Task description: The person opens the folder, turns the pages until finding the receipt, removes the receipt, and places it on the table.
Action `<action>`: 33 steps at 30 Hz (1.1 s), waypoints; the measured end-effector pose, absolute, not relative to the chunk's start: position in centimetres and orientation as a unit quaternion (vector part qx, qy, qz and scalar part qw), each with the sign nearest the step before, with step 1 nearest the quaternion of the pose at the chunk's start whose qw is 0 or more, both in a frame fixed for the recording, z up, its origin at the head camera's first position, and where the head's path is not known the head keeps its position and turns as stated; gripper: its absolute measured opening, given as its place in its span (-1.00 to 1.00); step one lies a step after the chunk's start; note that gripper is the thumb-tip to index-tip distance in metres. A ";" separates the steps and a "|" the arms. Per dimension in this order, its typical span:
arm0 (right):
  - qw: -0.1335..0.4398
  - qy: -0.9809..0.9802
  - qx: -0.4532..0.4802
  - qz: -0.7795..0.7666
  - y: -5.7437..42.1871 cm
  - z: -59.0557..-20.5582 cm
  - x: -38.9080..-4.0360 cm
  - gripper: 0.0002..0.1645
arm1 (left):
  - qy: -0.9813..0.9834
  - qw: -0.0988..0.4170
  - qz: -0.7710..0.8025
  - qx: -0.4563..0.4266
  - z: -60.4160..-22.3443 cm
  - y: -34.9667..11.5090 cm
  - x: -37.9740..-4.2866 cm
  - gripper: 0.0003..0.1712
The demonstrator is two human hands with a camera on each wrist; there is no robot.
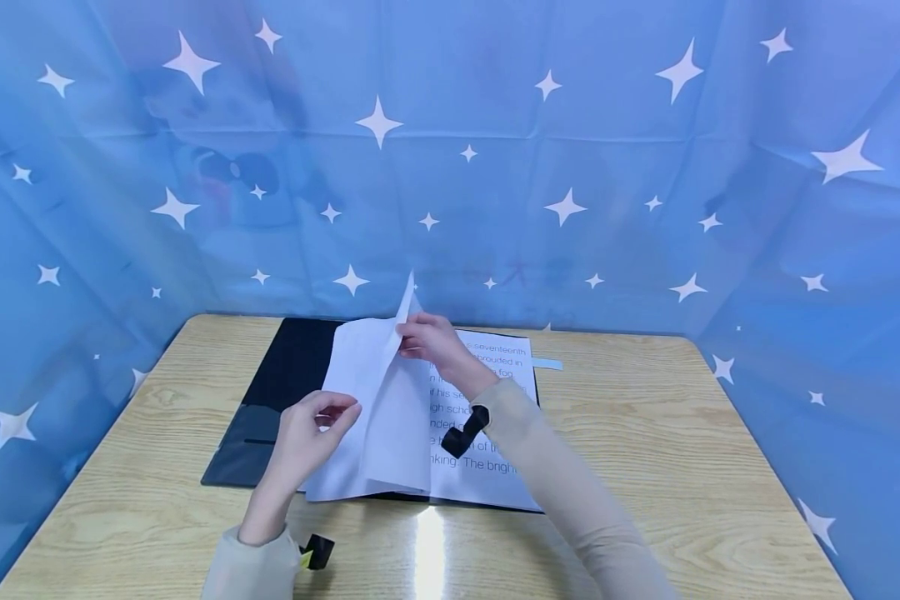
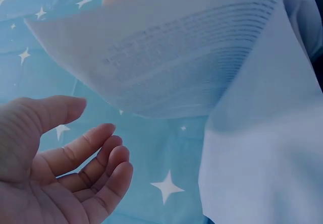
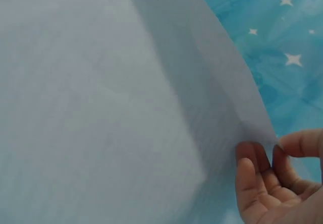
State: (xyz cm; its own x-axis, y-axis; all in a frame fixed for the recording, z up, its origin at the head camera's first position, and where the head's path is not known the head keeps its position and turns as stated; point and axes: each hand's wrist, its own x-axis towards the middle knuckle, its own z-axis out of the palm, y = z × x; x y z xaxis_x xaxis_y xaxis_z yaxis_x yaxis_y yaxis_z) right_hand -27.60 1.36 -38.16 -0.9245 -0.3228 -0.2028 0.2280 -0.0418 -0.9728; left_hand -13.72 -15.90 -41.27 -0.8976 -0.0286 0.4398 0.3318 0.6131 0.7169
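Note:
A dark folder [image 1: 292,354] lies spread on the table, with white sheets in it. My right hand [image 1: 438,342] pinches the edge of one raised page [image 1: 399,433] between thumb and forefinger near its upper corner. That page stands up at the middle and curves over; the left wrist view shows printed lines on one side. Beneath my right forearm lies a page with large print [image 1: 483,479], partly covered. My left hand [image 1: 311,429] hovers over the left-hand sheet [image 1: 352,358], thumb and fingers loosely bent and holding nothing. In the left wrist view its fingertips are apart from the raised page.
A pale blue tab [image 1: 547,363] sticks out from the folder's right side. The wooden table [image 1: 645,433] extends on both sides. Behind and beside it hangs a blue curtain [image 1: 450,167] with white stars. Black straps [image 1: 465,432] sit at the wrists.

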 end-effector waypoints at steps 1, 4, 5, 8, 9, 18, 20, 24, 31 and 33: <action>0.191 0.667 -0.035 -0.720 1.2 -38.2 -27.6 -0.94 | -0.872 0.211 -0.433 -0.087 -41.1 -15.8 -13.7 -0.94; 0.189 0.668 -0.034 -0.719 0.8 -38.4 -27.5 -0.95 | -0.867 0.209 -0.444 -0.087 -40.6 -15.5 -13.4 -0.95; 0.188 0.670 -0.034 -0.717 0.7 -38.4 -27.5 -0.94 | -0.866 0.205 -0.448 -0.085 -40.4 -15.4 -13.4 -0.94; 0.186 0.674 -0.032 -0.714 0.4 -38.5 -27.4 -0.92 | -0.864 0.189 -0.460 -0.074 -40.1 -15.2 -13.2 -0.90; 0.187 0.676 -0.032 -0.712 0.3 -38.5 -27.3 -0.91 | -0.865 0.185 -0.462 -0.071 -40.0 -15.1 -13.1 -0.87; 0.187 0.676 -0.026 -0.712 -0.2 -38.6 -27.1 -0.91 | -0.874 0.171 -0.453 -0.044 -39.4 -14.8 -12.8 -0.80; 0.189 0.675 -0.025 -0.713 -0.2 -38.6 -27.1 -0.91 | -0.877 0.171 -0.448 -0.037 -39.4 -14.8 -12.8 -0.80; 0.192 0.674 -0.021 -0.713 -0.2 -38.6 -27.0 -0.94 | -0.880 0.174 -0.440 -0.027 -39.4 -14.8 -12.8 -0.80; 0.194 0.664 -0.021 -0.722 -0.1 -38.5 -26.9 -0.94 | -0.887 0.181 -0.424 -0.022 -39.5 -14.7 -12.9 -0.81; 0.195 0.657 -0.021 -0.728 0.0 -38.5 -26.9 -0.95 | -0.889 0.180 -0.421 -0.018 -39.6 -14.8 -12.9 -0.81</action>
State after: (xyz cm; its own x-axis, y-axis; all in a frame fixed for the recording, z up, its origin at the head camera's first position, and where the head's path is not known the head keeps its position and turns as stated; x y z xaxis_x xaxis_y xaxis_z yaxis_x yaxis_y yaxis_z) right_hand -26.94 -0.02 -38.45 -0.9231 -0.3116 -0.2252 0.2556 -0.0600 -0.9649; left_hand -12.93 -14.79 -39.57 -0.9348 -0.1185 0.3347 0.1838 0.6452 0.7416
